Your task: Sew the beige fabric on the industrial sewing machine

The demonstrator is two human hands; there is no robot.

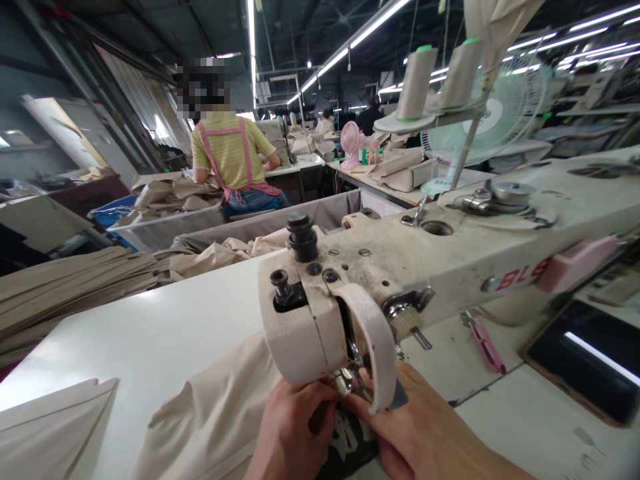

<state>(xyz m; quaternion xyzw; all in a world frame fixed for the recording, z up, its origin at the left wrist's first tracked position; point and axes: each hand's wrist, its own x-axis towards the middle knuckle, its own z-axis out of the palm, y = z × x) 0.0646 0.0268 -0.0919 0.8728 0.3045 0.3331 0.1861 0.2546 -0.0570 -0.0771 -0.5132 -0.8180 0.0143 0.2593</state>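
A worn cream sewing machine (400, 267) runs across the white table (150, 333), its head facing me. Beige fabric (215, 413) lies under the head and spreads to the left. My left hand (290, 433) is curled just below the needle area, fingertips pinched near the presser foot (347, 381). My right hand (425, 433) lies on the right side of the foot, fingers pressed on a dark printed piece (350, 443) beneath the head. What the fingertips pinch is hidden.
Stacked beige pieces (60, 287) lie at the far left. Pink snips (484, 343) rest beside the machine arm. Two thread cones (440, 80) and a fan (505, 113) stand behind. A person in a yellow top (230, 160) sits at another table, back turned.
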